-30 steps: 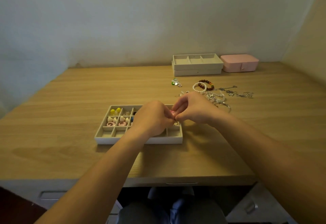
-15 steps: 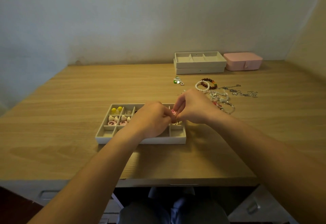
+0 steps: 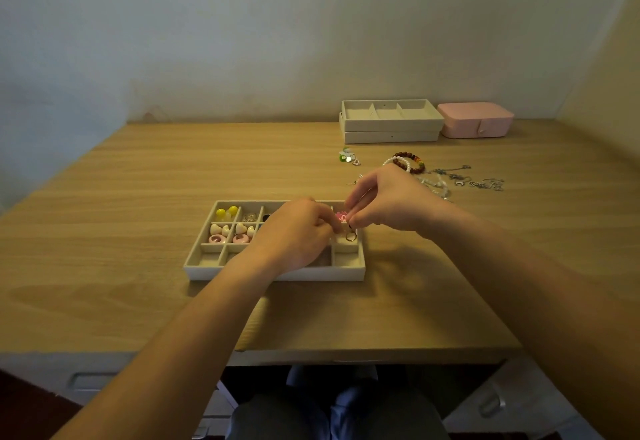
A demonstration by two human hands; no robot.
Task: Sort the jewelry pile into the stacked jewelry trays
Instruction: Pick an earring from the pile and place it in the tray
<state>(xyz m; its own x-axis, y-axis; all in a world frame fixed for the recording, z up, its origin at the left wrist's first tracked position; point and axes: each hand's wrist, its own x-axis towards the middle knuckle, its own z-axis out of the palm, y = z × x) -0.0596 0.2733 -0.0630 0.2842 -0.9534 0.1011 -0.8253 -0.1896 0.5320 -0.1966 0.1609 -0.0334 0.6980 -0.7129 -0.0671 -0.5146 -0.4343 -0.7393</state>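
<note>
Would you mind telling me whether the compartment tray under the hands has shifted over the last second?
No. The compartment tray lies as before, at the same offset from the stacked trays behind it; only the view drifted slightly.

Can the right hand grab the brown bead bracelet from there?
Probably yes: the brown bead bracelet lies uncovered just beyond the right hand, with nothing between them. The hand is pinching a small trinket, though.

Bare left hand, bare right hand, bare forearms, dark grey trousers, blue cloth at lap
</note>
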